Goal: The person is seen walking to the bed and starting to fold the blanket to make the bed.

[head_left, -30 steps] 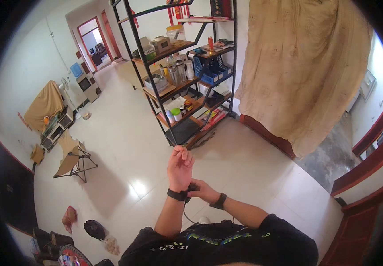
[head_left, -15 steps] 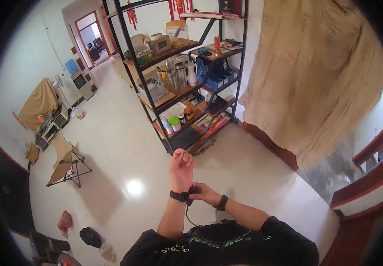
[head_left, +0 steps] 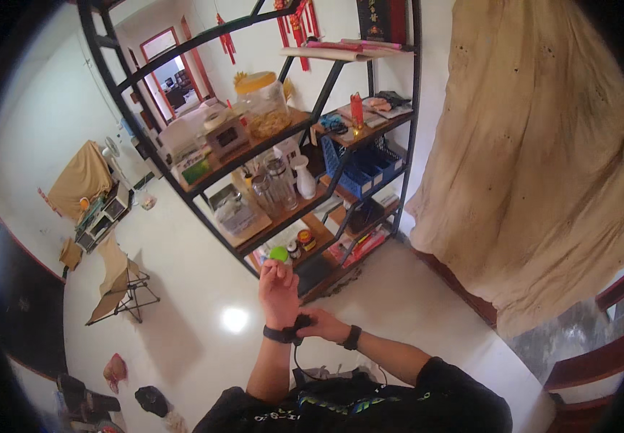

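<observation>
My left hand (head_left: 279, 292) is raised, palm side toward me, with its fingers curled in and nothing showing in them. Around that wrist runs a black wrist strap (head_left: 274, 334) carrying a small black device (head_left: 301, 324). My right hand (head_left: 324, 326) reaches across and grips this device with thumb and fingers; part of the device is hidden by them. From the device a thin black cable (head_left: 297, 355) hangs down toward my black shirt. Another black band (head_left: 352, 337) sits on my right wrist.
Ahead stands a black-framed shelf (head_left: 214, 173) with jars, glass bottles and blue file holders (head_left: 359, 177). On the right hangs a large tan cloth (head_left: 529, 166). A folding recliner (head_left: 113, 285) stands on the pale floor at left, with bags (head_left: 152, 400) near the lower edge.
My view has shifted, so the shelf appears closer and larger. Both hands sit slightly further left and lower in the picture, my right hand still at the device on my left wrist.
</observation>
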Demonstrator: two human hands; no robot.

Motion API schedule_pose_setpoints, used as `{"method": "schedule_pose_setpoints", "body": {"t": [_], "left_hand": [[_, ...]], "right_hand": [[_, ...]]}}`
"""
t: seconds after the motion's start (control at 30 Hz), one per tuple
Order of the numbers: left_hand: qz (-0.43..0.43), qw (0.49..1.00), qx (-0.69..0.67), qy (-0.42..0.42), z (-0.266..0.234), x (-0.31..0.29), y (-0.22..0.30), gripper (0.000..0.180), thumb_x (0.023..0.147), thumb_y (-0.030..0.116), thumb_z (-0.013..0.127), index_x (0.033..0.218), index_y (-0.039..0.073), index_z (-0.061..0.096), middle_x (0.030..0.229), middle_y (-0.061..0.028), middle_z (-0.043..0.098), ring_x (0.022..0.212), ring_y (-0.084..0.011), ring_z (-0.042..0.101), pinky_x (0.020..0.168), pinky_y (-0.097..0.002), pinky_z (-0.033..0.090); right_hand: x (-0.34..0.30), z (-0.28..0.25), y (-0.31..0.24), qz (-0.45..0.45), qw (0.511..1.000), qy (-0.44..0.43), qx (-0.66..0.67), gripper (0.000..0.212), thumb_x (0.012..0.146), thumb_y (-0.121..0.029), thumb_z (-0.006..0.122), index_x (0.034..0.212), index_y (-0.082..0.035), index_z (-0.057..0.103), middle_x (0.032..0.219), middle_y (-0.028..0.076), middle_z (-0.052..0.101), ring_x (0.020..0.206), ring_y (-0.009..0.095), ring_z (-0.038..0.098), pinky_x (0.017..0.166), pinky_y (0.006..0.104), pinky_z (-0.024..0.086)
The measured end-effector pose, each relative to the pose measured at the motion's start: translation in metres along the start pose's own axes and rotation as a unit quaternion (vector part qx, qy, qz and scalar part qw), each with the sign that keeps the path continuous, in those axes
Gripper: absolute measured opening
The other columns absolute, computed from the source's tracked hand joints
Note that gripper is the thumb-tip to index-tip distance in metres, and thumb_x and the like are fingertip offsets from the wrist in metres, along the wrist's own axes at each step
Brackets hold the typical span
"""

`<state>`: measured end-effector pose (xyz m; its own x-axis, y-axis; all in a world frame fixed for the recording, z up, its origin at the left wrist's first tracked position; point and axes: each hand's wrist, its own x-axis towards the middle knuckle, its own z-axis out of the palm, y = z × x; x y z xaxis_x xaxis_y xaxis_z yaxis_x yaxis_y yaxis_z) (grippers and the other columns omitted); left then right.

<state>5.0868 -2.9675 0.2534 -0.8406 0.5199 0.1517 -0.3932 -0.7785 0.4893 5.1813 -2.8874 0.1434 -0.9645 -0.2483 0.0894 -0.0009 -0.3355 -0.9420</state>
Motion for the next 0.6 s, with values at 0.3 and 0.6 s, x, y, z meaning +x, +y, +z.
{"method": "schedule_pose_setpoints", "body": {"t": [0.3,0.6], "left_hand": [[0.0,0.99,0.143,0.018,-0.015,0.105,-0.025,0.003,0.096,0.01,0.052,0.097,0.007,0.054,0.081,-0.0004,0.049,0.064,-0.0094,0.043,0.055,-0.0243,0.034],[0.02,0.999,-0.018,0.04,-0.086,0.169,-0.026,0.014,0.099,0.019,0.052,0.093,0.006,0.053,0.07,0.0008,0.044,0.058,-0.0087,0.042,0.051,-0.0225,0.033]], "right_hand": [[0.062,-0.103,-0.01,-0.028,0.998,0.056,-0.002,0.037,0.089,-0.013,0.068,0.122,-0.003,0.054,0.11,0.008,0.065,0.101,0.014,0.061,0.089,0.029,0.05],[0.167,-0.286,-0.087,-0.168,0.871,0.385,-0.254,0.03,0.088,-0.016,0.068,0.111,-0.001,0.057,0.102,0.009,0.067,0.092,0.017,0.065,0.078,0.0305,0.052]]}}
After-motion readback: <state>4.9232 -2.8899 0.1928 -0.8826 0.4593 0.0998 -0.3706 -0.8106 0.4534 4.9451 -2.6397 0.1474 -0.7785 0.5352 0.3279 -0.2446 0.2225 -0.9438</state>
